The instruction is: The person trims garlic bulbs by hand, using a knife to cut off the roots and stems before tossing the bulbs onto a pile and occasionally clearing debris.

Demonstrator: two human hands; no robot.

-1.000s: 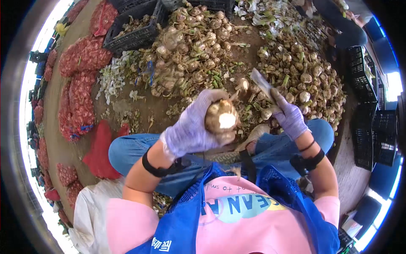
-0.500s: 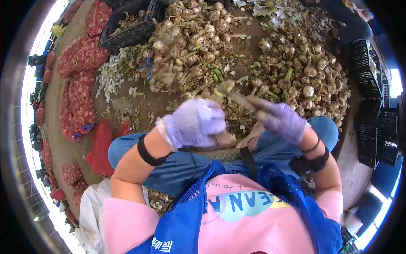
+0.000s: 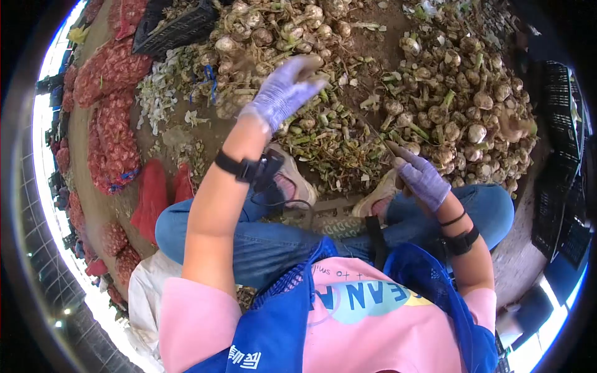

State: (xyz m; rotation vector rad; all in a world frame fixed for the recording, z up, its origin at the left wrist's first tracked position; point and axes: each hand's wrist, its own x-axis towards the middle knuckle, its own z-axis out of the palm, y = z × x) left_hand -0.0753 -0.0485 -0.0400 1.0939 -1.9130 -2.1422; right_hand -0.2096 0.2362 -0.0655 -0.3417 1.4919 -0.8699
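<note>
My left hand, in a pale purple glove, reaches out over the near edge of the left garlic pile. Its fingers are apart and slightly blurred, and nothing shows between them. My right hand, gloved alike, is closed on a knife above my right shoe, the thin blade pointing forward and left. Cut stems and trimmings lie on the ground between the hands. Beyond my right hand spreads another pile of garlic bulbs with stems.
Red mesh sacks line the left side, with an empty-looking red bag nearer my knee. A black crate stands at the upper left. More black crates stand on the right. My shoes are close below the trimmings.
My left hand has moved forward from near my lap, and the bulb it held is no longer in it. My right hand has shifted slightly; the knife is now apart from the left hand.
</note>
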